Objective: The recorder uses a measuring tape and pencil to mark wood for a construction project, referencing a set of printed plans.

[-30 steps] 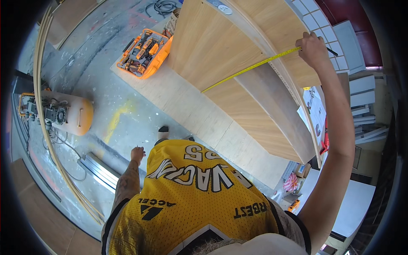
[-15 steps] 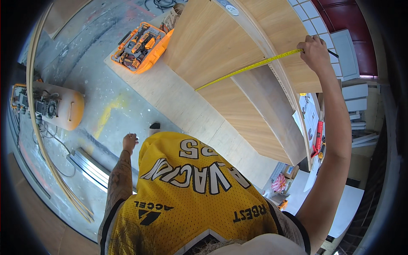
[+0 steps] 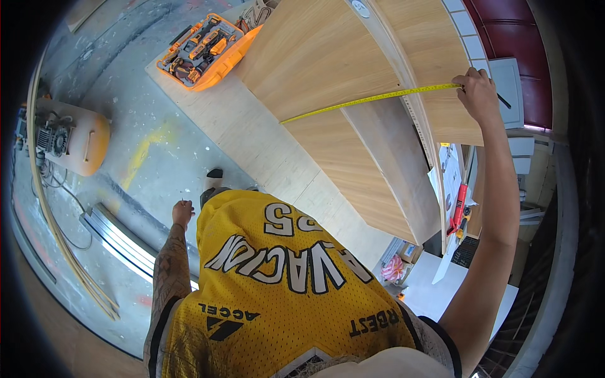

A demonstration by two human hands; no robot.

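Right arm stretched out, right hand [image 3: 478,94] pinching the yellow tape measure [image 3: 372,99] across the wooden panel [image 3: 328,57]. Left hand [image 3: 182,213] hangs low, apparently loosely curled, its grip unclear.

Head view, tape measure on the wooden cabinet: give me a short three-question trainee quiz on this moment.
1. True or false: the right hand holds the yellow tape measure stretched across the wooden cabinet.
2. Where is the left hand? A) on the tape measure B) hanging low at the person's side, off the cabinet C) in the orange tool case
3. Fill in: the orange tool case lies open on the ______ worktop, beside the cabinet.

Key: 1 true; 2 B; 3 plywood.
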